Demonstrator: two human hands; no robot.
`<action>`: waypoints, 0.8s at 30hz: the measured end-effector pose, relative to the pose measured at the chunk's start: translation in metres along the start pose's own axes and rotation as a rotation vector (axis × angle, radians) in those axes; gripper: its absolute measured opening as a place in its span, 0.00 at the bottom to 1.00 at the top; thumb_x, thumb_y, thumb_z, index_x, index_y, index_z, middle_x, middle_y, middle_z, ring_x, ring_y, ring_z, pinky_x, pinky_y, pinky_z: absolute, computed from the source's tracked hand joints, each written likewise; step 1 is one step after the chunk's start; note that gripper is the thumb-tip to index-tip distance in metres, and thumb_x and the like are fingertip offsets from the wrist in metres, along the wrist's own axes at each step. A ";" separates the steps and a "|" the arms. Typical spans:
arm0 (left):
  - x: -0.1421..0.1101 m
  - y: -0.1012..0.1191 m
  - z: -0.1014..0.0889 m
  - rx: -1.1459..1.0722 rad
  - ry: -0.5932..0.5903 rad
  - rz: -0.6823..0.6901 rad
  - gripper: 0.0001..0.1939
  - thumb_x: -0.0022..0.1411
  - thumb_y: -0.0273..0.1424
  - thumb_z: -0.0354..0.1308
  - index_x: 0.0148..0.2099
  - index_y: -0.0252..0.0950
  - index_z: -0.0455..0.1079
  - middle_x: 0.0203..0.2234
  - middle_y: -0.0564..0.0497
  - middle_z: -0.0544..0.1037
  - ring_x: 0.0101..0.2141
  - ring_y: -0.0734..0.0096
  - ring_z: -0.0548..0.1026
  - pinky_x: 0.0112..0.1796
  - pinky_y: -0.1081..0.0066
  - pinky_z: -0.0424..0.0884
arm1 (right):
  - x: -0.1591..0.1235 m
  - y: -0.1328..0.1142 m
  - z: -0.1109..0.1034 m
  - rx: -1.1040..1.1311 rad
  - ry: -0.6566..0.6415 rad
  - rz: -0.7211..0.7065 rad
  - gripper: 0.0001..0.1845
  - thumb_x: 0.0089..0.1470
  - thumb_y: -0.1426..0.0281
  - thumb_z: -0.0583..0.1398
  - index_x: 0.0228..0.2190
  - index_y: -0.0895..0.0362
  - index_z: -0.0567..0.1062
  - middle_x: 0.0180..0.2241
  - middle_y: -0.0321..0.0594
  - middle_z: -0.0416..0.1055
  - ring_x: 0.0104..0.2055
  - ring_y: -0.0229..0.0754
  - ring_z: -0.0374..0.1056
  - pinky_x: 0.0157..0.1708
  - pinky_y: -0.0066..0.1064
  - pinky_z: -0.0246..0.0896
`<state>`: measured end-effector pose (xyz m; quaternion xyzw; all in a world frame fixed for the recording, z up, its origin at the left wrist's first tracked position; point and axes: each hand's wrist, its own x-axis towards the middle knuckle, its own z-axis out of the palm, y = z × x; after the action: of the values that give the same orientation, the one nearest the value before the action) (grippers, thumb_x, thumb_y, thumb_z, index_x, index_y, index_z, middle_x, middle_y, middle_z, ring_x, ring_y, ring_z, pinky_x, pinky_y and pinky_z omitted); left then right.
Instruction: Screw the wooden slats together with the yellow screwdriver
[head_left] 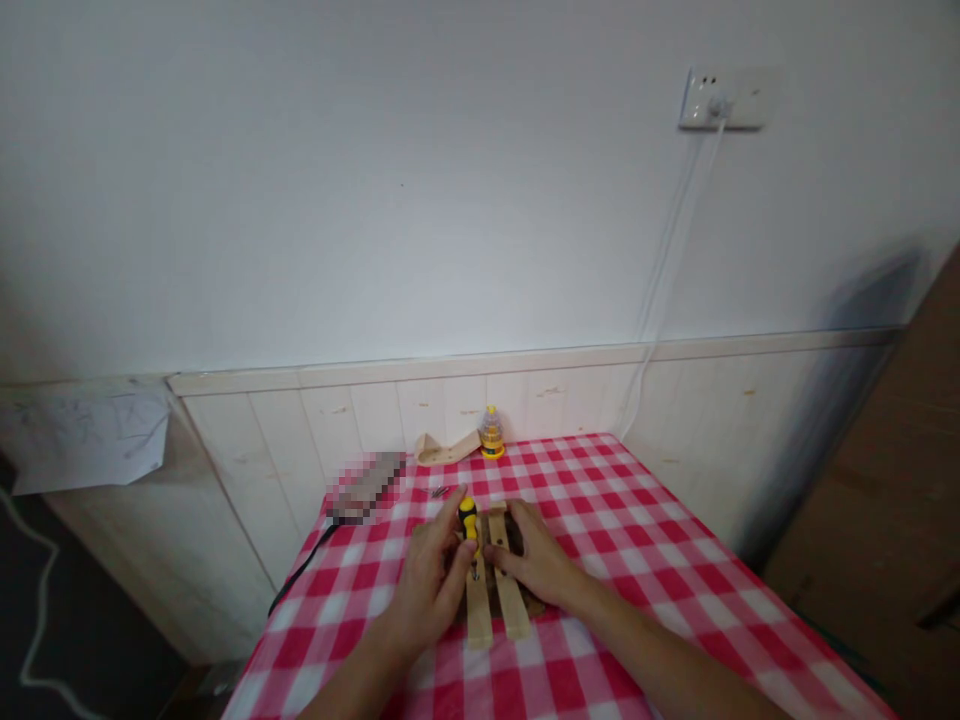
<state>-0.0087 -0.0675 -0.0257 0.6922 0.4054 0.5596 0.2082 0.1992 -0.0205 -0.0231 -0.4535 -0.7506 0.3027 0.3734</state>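
A short yellow-and-black screwdriver (469,518) stands nearly upright, its tip down by the left wooden strip (478,618). My left hand (429,580) closes around its handle from the left, thumb at the lower part. To the right lies a second wooden strip (511,608) with dark holes, roughly alongside the first. My right hand (538,555) grips that strip near its far end, thumb on the left side and fingers on the right. Beneath both strips is a dark brown board (534,603), partly hidden by hands and wood.
Toward the wall stand a clear-and-yellow case (492,435) and a curved wooden piece (446,452). Small metal parts (439,491) lie nearer. A blurred-out object (367,488) with a black strap is at the left edge of the checked tablecloth (645,580).
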 end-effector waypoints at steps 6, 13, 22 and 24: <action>-0.005 -0.004 0.008 -0.066 0.082 -0.037 0.32 0.75 0.40 0.58 0.76 0.40 0.59 0.38 0.47 0.80 0.35 0.64 0.80 0.40 0.65 0.78 | 0.000 -0.001 0.000 0.001 -0.019 0.001 0.18 0.54 0.69 0.70 0.44 0.53 0.73 0.48 0.46 0.74 0.54 0.57 0.69 0.55 0.48 0.66; 0.005 -0.008 0.013 -0.018 0.294 -0.089 0.29 0.73 0.39 0.61 0.71 0.41 0.59 0.39 0.50 0.80 0.37 0.65 0.80 0.39 0.67 0.77 | 0.000 -0.001 0.000 0.022 -0.031 -0.012 0.20 0.54 0.69 0.70 0.48 0.55 0.74 0.51 0.48 0.74 0.56 0.58 0.69 0.58 0.51 0.64; 0.011 -0.003 0.013 0.021 0.289 -0.089 0.27 0.69 0.37 0.64 0.66 0.42 0.62 0.37 0.52 0.80 0.32 0.69 0.80 0.34 0.70 0.77 | -0.001 -0.002 0.000 0.023 -0.016 -0.012 0.19 0.53 0.70 0.69 0.47 0.55 0.75 0.51 0.49 0.74 0.56 0.58 0.69 0.58 0.51 0.63; 0.012 -0.002 0.013 0.029 0.298 -0.091 0.26 0.69 0.37 0.64 0.65 0.42 0.62 0.36 0.53 0.79 0.31 0.69 0.80 0.33 0.71 0.77 | -0.001 -0.002 0.000 0.024 -0.004 -0.010 0.19 0.53 0.71 0.69 0.47 0.55 0.75 0.50 0.48 0.74 0.56 0.58 0.69 0.58 0.50 0.64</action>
<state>0.0033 -0.0546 -0.0238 0.5852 0.4708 0.6403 0.1609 0.1983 -0.0223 -0.0220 -0.4445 -0.7500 0.3106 0.3786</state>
